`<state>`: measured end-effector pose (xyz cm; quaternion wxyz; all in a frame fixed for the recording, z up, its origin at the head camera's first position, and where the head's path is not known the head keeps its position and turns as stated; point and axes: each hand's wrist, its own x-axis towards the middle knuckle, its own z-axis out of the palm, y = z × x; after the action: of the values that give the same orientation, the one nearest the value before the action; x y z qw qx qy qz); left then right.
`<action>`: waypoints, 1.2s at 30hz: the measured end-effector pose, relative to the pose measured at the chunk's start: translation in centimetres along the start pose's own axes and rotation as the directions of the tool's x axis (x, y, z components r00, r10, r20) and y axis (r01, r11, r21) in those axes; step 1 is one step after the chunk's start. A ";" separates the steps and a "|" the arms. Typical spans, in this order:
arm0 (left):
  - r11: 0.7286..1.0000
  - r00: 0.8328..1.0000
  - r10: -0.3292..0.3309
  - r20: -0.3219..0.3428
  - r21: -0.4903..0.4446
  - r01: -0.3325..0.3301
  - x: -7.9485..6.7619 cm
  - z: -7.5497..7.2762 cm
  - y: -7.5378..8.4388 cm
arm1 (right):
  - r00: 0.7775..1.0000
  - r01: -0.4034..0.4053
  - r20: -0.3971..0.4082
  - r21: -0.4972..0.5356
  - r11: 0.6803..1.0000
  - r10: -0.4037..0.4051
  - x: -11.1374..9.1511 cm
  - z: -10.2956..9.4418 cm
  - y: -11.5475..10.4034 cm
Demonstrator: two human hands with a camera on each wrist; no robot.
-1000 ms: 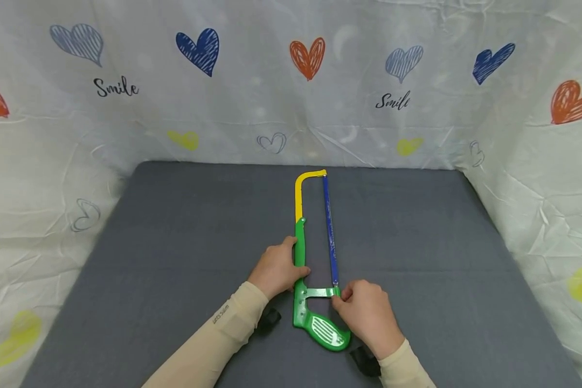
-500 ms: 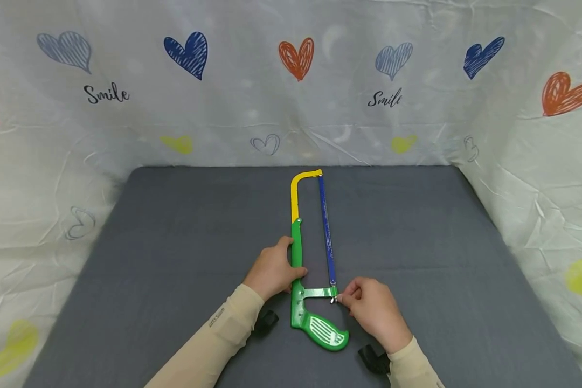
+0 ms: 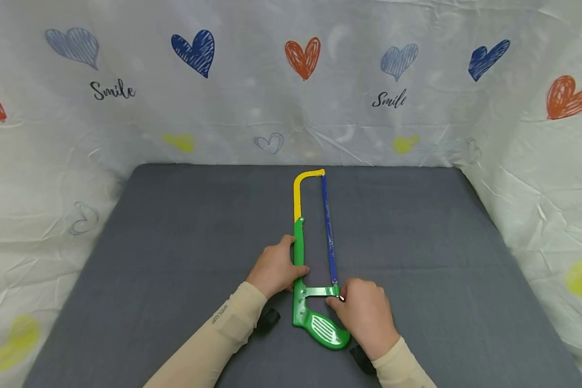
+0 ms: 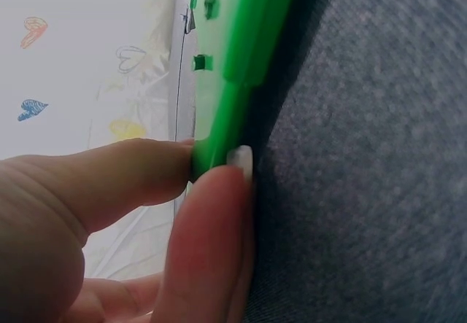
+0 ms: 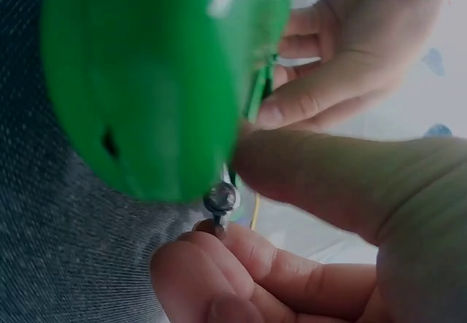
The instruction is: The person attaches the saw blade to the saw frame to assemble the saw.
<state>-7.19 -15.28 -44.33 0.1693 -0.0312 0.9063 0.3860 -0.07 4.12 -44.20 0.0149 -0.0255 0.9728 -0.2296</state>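
A hacksaw (image 3: 299, 307) lies on the table, its yellow front end pointing away and its green handle (image 3: 327, 331) near me. The blue blade (image 3: 328, 226) runs along its right side. My left hand (image 3: 274, 269) grips the green part of the frame between thumb and fingers; the left wrist view shows the fingertips pressed against its edge. At the near end of the blade, my right hand (image 3: 366, 312) pinches a small metal wing nut (image 5: 221, 197) with thumb and curled index finger. The green handle hides part of that spot in the right wrist view.
A dark grey cloth covers the table (image 3: 199, 215). Behind it and along both sides hangs a white curtain (image 3: 242, 108) printed with hearts and "Smile". A black wrist camera mount (image 3: 268, 321) sits under the left wrist.
My right hand drew slightly right with its fingertips at the wing nut, then came back left with the thumb now below it. The left hand keeps its grip; the hacksaw stays in place.
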 end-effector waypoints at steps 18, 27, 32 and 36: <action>1.000 1.000 0.019 0.000 -0.016 -0.019 0.0 -0.2 -0.1 | 0.997 0.073 -0.032 -0.050 0.996 -0.075 0.0 0.4 -0.1; 0.999 1.000 0.016 0.005 -0.037 -0.016 0.1 -0.1 -0.3 | 0.999 0.026 -0.036 -0.017 1.000 -0.026 -0.2 0.4 0.0; 0.999 1.000 0.009 0.012 -0.044 -0.008 0.1 -0.2 -0.3 | 0.999 0.034 -0.028 -0.009 0.999 -0.034 -0.2 0.4 0.3; 0.999 1.000 -0.001 0.014 -0.050 0.001 0.1 -0.4 -0.3 | 0.999 0.034 0.035 0.074 0.997 -0.037 0.2 0.2 0.7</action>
<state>-7.36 -15.79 -44.30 0.1751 -0.0331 0.8951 0.4088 -0.27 4.64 -44.66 0.0293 -0.0463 0.9627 -0.2648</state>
